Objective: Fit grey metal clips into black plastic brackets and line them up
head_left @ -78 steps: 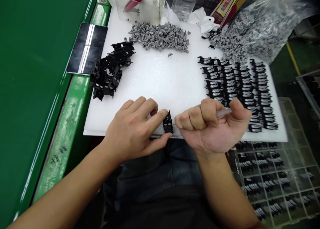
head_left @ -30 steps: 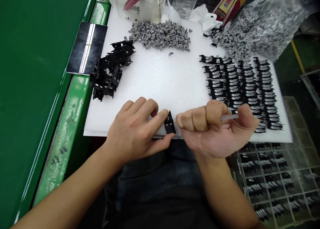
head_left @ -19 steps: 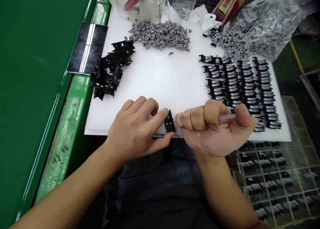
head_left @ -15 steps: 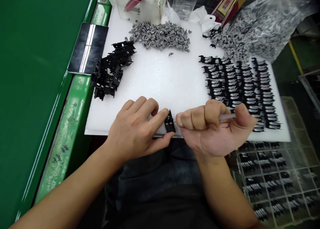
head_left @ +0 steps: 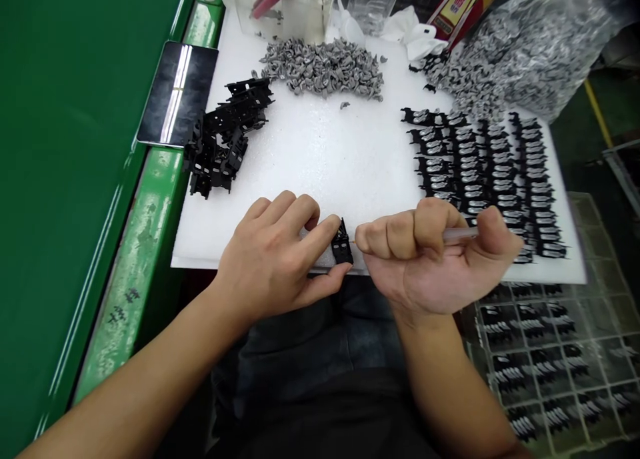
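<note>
Black plastic part (head_left: 342, 244) is pinched between thumb and fingers of the left hand (head_left: 270, 255), at the near edge of a white foam sheet (head_left: 280, 159). A clear tube (head_left: 460, 233) is gripped in the curled right hand (head_left: 430, 259), just beside it. Rows of black parts (head_left: 480, 159) are laid out beyond that hand, grey clips (head_left: 320, 69) are heaped ahead, a green workbench (head_left: 65, 179) runs leftward, and a gridded tray (head_left: 545, 372) sits lower right.

one head-worn camera looks forward and down, close above the left hand (head_left: 270, 259) and right hand (head_left: 430, 259).
</note>
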Demonstrator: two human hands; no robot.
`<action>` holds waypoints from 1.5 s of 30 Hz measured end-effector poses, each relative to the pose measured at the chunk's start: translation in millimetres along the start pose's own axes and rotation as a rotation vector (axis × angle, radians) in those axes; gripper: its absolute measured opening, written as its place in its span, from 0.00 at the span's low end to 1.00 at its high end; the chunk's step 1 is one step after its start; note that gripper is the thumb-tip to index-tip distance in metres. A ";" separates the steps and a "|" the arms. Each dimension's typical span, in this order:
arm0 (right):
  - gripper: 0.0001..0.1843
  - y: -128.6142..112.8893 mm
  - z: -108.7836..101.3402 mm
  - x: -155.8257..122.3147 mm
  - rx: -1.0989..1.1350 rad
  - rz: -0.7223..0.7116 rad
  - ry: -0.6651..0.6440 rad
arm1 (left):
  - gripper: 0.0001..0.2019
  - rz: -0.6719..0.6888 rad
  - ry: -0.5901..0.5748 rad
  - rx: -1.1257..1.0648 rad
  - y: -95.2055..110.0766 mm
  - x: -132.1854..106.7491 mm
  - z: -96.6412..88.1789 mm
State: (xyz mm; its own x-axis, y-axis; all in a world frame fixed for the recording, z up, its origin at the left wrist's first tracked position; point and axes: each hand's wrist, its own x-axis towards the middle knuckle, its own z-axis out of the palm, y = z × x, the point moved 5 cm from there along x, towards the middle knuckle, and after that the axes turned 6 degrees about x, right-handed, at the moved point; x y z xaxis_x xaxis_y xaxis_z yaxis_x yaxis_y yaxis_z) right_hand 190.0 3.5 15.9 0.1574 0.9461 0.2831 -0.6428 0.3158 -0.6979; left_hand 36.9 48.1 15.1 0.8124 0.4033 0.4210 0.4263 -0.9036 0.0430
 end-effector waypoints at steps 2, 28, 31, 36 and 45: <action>0.29 -0.4 0.2 -0.4 -0.001 -0.011 0.013 | 0.23 -0.001 -0.009 -0.001 -0.2 0.0 0.7; 0.34 13.0 0.1 12.5 0.097 0.186 -0.033 | 0.22 -0.008 -0.035 0.002 -0.3 -1.1 0.6; 0.33 12.6 -0.3 11.2 0.090 0.198 -0.035 | 0.22 -0.005 -0.035 0.008 -0.5 -0.9 1.1; 0.35 11.8 0.1 11.2 0.091 0.188 0.008 | 0.22 -0.003 -0.030 0.000 -0.6 -0.8 1.0; 0.36 12.9 1.8 11.1 0.105 0.184 0.012 | 0.22 -0.001 -0.026 0.011 0.4 -1.7 0.5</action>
State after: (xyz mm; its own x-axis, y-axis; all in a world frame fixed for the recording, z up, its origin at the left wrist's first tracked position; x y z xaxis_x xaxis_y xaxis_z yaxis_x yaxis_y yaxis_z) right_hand 182.1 18.0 11.2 0.0390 0.9880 0.1492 -0.7360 0.1294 -0.6645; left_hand 35.8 47.1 13.9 0.8220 0.4083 0.3971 0.4315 -0.9015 0.0336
